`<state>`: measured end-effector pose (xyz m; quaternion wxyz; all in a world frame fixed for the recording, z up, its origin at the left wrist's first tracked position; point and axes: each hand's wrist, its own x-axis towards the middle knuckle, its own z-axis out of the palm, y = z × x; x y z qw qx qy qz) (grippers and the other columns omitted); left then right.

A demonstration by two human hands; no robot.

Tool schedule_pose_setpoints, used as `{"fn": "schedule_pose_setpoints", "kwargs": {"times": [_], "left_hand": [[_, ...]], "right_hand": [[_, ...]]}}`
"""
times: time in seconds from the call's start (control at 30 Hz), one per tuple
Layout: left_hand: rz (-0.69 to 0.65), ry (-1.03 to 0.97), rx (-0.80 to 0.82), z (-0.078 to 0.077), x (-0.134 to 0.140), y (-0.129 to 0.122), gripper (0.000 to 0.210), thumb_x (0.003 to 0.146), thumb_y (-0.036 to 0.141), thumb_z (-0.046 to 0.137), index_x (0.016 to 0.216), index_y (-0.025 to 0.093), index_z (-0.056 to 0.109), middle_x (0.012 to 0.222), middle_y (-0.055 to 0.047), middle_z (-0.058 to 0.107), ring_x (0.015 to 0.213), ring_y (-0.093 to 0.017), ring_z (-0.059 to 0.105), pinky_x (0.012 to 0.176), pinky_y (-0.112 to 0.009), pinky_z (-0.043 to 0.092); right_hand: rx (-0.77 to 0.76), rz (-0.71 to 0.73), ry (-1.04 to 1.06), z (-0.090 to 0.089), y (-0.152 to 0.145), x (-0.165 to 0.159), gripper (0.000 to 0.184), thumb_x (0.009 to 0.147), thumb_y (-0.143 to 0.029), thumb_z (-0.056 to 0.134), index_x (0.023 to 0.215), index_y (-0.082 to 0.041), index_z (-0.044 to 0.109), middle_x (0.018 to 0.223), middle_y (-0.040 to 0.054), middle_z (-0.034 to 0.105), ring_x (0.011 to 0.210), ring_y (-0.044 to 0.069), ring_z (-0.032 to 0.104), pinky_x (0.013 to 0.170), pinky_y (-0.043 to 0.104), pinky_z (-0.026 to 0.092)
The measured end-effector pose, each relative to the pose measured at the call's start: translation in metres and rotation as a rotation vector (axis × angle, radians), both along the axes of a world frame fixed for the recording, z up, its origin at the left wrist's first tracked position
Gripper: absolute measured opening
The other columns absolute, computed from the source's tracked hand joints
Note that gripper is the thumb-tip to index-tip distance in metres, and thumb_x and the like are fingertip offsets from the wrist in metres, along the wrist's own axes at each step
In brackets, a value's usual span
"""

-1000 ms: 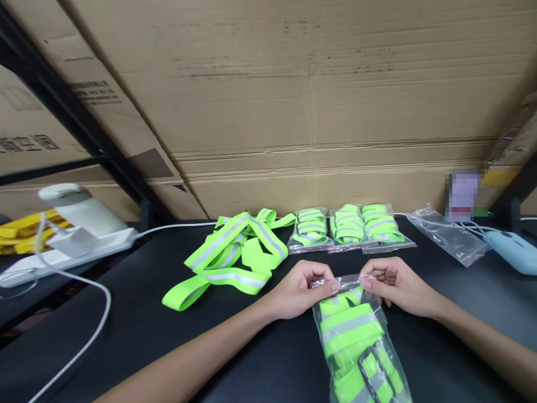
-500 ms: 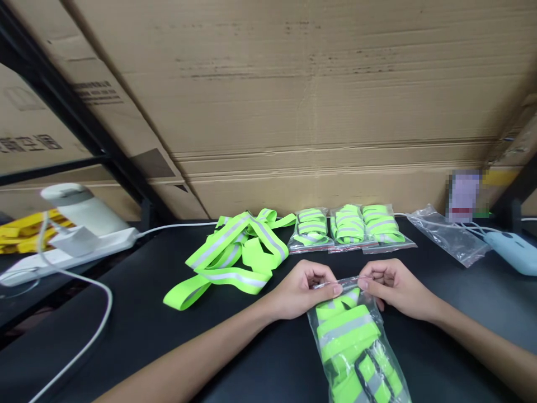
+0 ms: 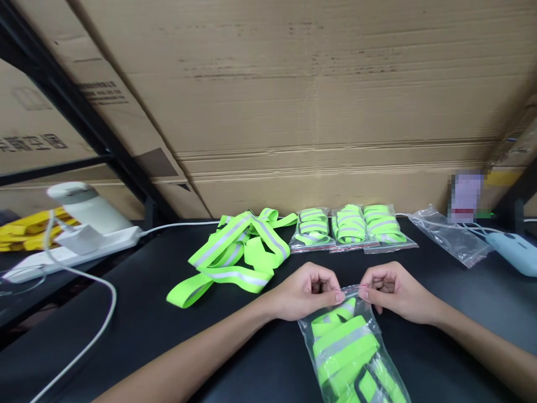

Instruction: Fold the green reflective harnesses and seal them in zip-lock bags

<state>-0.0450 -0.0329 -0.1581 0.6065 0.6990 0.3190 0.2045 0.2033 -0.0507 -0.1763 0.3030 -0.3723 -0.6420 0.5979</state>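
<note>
A clear zip bag (image 3: pixel 308 338) lies toward me at the table's front, with a folded neon-green reflective strap (image 3: pixel 346 344) inside it. Part of a black buckle (image 3: pixel 364 386) shows through the plastic, cut off by the lower picture edge. My left hand (image 3: pixel 312 291) pinches the bag's top edge between thumb and bent fingers. Close by on the right, my right hand (image 3: pixel 390 291) pinches the same edge. Beyond my left hand sits a loose heap of green reflective strap (image 3: pixel 239 257).
Three bagged straps (image 3: pixel 348 226) stand in a row at the back. An empty plastic bag (image 3: pixel 451 235) and a light-blue device (image 3: pixel 514 252) lie at right. On the left are a power strip (image 3: pixel 67 254), a pale bottle (image 3: pixel 90 207) and yellow straps (image 3: pixel 33 226). Cardboard (image 3: pixel 310 101) walls the back.
Both hands keep their pinch on the bag's top edge. That edge has shifted slightly down in the picture, and the bag's upper part has swung a little left.
</note>
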Motion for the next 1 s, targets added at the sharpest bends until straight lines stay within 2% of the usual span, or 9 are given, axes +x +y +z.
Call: {"fn": "schedule_pose_setpoints", "kwargs": {"times": [0.23, 0.5, 0.63, 0.8, 1.0], "left_hand": [[-0.025, 0.010, 0.005, 0.0026, 0.0020, -0.0008, 0.045, 0.084, 0.053, 0.075, 0.069, 0.012, 0.063, 0.058, 0.005, 0.049, 0.052, -0.006, 0.035, 0.049, -0.019, 0.029], [-0.100, 0.053, 0.084, 0.0008, 0.0017, -0.0054, 0.044, 0.090, 0.054, 0.069, 0.078, 0.012, 0.064, 0.063, 0.004, 0.047, 0.058, -0.008, 0.036, 0.051, -0.019, 0.027], [-0.101, 0.067, 0.083, 0.0016, 0.0034, -0.0074, 0.045, 0.090, 0.055, 0.067, 0.074, 0.013, 0.060, 0.062, 0.004, 0.046, 0.057, -0.008, 0.035, 0.050, -0.019, 0.026], [-0.090, 0.043, 0.073, 0.0021, 0.0052, -0.0082, 0.047, 0.088, 0.053, 0.069, 0.066, 0.014, 0.053, 0.058, 0.006, 0.039, 0.054, -0.007, 0.031, 0.050, -0.019, 0.025], [-0.081, 0.049, 0.104, -0.0001, 0.0077, -0.0091, 0.048, 0.091, 0.054, 0.065, 0.067, 0.015, 0.052, 0.057, 0.007, 0.037, 0.054, -0.007, 0.030, 0.050, -0.019, 0.024]], "right_hand": [[0.011, 0.007, -0.021, 0.0023, -0.0029, -0.0027, 0.029, 0.083, -0.044, 0.082, 0.082, -0.015, 0.076, 0.066, 0.0011, 0.068, 0.054, 0.010, 0.054, 0.053, 0.023, 0.045], [0.021, 0.028, -0.050, -0.0007, -0.0058, -0.0073, 0.027, 0.083, -0.043, 0.082, 0.086, -0.016, 0.077, 0.066, 0.0016, 0.069, 0.055, 0.010, 0.055, 0.051, 0.021, 0.045], [0.003, 0.039, -0.038, -0.0011, -0.0039, -0.0062, 0.028, 0.084, -0.044, 0.081, 0.089, -0.017, 0.077, 0.067, 0.0015, 0.069, 0.055, 0.011, 0.055, 0.052, 0.022, 0.046], [0.035, 0.054, -0.079, -0.0013, -0.0045, -0.0051, 0.029, 0.084, -0.045, 0.080, 0.085, -0.017, 0.075, 0.067, 0.0010, 0.068, 0.055, 0.011, 0.054, 0.054, 0.023, 0.044], [0.065, 0.064, -0.119, 0.0036, -0.0065, -0.0085, 0.033, 0.089, -0.049, 0.075, 0.084, -0.016, 0.071, 0.068, 0.0007, 0.067, 0.058, 0.011, 0.052, 0.056, 0.023, 0.039]]}}
